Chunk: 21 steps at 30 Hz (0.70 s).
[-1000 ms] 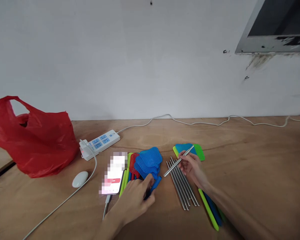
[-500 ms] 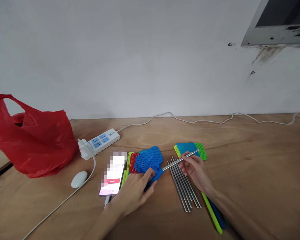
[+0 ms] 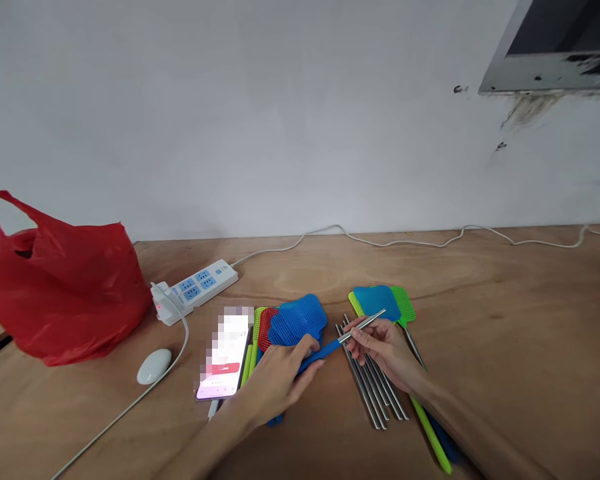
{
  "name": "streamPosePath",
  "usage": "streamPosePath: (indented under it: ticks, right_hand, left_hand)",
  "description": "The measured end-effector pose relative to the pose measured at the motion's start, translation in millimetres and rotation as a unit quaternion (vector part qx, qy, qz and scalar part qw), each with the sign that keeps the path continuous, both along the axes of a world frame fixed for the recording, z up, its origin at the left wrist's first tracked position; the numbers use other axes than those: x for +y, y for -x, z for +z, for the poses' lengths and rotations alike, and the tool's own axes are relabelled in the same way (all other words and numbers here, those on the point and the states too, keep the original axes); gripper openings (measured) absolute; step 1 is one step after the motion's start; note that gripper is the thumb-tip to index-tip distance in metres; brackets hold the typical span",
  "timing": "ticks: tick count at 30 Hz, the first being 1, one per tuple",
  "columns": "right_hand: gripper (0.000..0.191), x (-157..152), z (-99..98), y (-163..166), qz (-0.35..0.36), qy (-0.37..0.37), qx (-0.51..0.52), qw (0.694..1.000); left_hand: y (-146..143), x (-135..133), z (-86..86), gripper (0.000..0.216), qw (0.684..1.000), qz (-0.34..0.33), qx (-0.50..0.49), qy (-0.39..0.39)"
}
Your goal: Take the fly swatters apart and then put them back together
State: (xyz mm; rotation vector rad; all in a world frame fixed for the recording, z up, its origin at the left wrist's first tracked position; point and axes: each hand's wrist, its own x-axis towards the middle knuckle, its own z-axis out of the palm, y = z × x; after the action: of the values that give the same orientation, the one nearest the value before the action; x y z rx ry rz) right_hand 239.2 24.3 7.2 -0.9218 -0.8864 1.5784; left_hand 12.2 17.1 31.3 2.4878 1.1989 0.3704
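Observation:
My left hand [image 3: 285, 373] is closed around a blue plastic handle [image 3: 327, 350]. A thin metal rod [image 3: 375, 318] meets the handle's right end, and my right hand [image 3: 380, 343] pinches that rod close to the joint. Under and beside my right hand lie several loose metal rods [image 3: 370, 393], side by side on the wooden table. Blue mesh swatter heads [image 3: 303, 317] and a red one [image 3: 266, 327] lie stacked behind my left hand. Fly swatters with blue [image 3: 377, 301] and green [image 3: 405, 305] heads lie beyond my right hand, partly covered by my forearm.
A lit phone [image 3: 225, 353] lies left of my left hand, with a cable plugged in. Farther left are a white power strip [image 3: 205, 283], a white rounded object [image 3: 154, 367] and a red plastic bag [image 3: 65, 287]. A white cord [image 3: 395, 243] runs along the wall.
My right hand has slid down the rod toward the blue handle, and less rod shows between hand and handle. The handle's end has shifted slightly right. The view has moved a little.

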Motion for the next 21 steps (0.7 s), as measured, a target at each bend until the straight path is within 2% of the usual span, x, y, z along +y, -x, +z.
streamPosePath:
  ticks: [3,6,10,16,21]
  right_hand:
    - [0.035,4,-3.1,-2,-0.010,0.010,0.011,1.000]
    - [0.037,9,-5.0,-6,-0.042,0.019,0.026,0.999]
    - [0.039,13,-4.3,-11,-0.076,0.025,0.034,0.996]
    - [0.041,6,-1.7,-7,-0.053,0.039,0.016,0.998]
    - [0.042,0,-4.1,-3,-0.013,0.045,0.001,0.999]
  left_hand:
    - [5,3,4.7,0.020,1.000,-0.013,-0.027,0.000]
    - [10,9,7.8,0.022,0.998,-0.033,-0.044,-0.034]
    - [14,18,-0.8,0.023,0.997,0.006,-0.013,-0.078]
    - [14,25,-19.5,0.044,0.996,0.026,0.030,-0.077]
    - [14,29,-15.8,0.037,0.996,0.027,0.048,-0.073]
